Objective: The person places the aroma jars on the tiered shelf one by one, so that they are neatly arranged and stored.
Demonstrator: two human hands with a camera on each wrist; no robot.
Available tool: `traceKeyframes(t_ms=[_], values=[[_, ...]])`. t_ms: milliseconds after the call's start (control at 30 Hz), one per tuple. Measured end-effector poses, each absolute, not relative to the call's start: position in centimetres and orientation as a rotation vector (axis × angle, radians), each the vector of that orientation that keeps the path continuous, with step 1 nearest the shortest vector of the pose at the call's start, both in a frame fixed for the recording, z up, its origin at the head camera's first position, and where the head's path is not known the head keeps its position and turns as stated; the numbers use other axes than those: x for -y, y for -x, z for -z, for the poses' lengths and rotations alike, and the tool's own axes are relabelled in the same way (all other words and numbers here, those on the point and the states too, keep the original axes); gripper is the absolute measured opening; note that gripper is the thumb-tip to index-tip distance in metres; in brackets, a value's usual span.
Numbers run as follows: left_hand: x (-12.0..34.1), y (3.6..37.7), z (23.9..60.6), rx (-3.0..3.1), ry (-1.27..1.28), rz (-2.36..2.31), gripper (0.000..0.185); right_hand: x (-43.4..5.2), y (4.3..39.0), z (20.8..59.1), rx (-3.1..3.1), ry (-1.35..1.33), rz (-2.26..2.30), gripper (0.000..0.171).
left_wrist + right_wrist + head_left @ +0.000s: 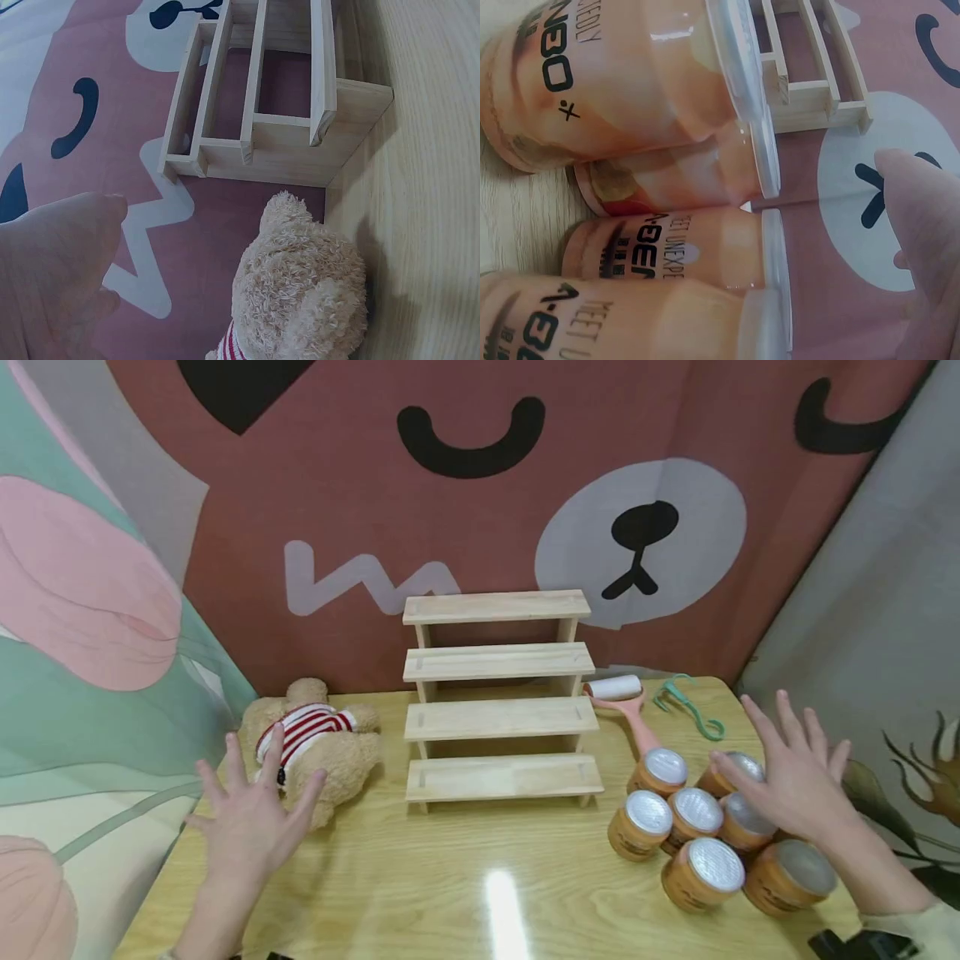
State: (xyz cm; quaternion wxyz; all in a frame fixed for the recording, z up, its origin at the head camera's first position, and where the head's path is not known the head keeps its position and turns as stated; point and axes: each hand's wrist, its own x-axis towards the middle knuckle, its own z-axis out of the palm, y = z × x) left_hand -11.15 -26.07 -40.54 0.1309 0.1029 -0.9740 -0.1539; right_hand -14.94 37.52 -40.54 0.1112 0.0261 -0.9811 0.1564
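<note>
Head view: pale wooden four-step rack [502, 718] on light wood-grain counter [420, 885]; left grip [246, 827], spread wide, empty, near tan plush bear [333, 768] in red-and-white striped top; right grip [797, 781], likewise spread, empty, above orange jars with silvery lids [697, 812], right of the rack. Left wrist: bear beside rack. Right wrist: jars upright, grip apart.

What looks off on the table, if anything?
The teddy bear, left of the four-step wooden shelf: it slumps askew, its striped shirt slanting, though I can't tell whether it's sitting or toppled. The visible silver-lidded canisters stand upright; I see no spill or damage.
</note>
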Motion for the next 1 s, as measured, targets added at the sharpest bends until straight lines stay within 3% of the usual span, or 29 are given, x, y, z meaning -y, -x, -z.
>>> traceKeyframes(t_ms=[567, 1000], values=[[23.0, 11.4, 40.4, 2.623, 0.013, 0.497, 0.086, -34.8, 16.3, 38.8, 2.809, -0.346, -0.491, 0.082], [17.1, 12.8, 44.9, 2.669, 0.265, 0.996, 0.082, -32.2, 17.1, 39.2, 2.935, -0.605, -0.541, 0.063]])
